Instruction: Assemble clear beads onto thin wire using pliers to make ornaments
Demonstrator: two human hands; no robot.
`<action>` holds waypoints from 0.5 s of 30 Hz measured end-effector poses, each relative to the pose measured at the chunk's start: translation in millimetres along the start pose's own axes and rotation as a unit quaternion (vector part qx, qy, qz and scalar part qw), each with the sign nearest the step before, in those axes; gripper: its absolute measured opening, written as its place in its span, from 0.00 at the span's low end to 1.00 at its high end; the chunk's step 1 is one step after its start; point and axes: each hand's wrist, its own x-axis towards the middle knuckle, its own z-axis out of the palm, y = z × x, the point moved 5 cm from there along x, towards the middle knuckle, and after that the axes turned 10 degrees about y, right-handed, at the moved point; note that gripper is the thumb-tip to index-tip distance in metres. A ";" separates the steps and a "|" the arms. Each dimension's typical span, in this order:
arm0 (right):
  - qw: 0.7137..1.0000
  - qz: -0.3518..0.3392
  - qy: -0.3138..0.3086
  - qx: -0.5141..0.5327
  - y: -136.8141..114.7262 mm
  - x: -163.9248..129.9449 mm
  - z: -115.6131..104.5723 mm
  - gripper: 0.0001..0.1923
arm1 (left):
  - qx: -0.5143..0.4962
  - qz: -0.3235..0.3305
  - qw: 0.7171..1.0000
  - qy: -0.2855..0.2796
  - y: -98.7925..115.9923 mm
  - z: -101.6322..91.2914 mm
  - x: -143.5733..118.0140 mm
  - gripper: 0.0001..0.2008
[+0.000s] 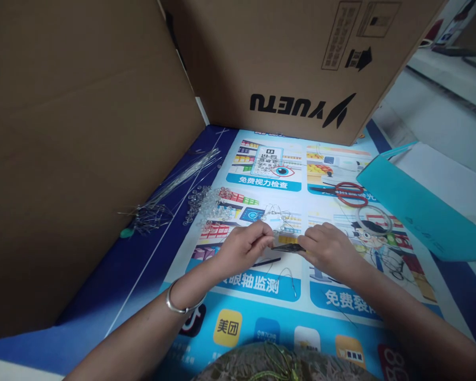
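Observation:
My left hand [244, 246] and my right hand [329, 248] meet over a printed poster mat [262, 296]. Between their fingertips they pinch a small dark flat piece [287, 247]. Just above it sits a small cluster of clear beads on thin wire [276, 218], touching my left fingertips. A silver bangle [180, 304] circles my left wrist. A thin wire loop [289, 278] lies on the mat below the hands.
Loose clear beads [206, 203] and a bundle of thin wires [174, 182] lie at left. Red-handled scissors [347, 193] and a roll of clear line [375, 219] lie at right, beside a teal paper bag [416, 206]. Cardboard boxes [83, 148] wall the left and back.

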 end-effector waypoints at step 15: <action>0.998 0.045 -0.018 0.048 2.6 1.6 2.4 0.14 | 0.000 -0.009 1.000 -0.009 -3.3 -3.3 1.6 0.08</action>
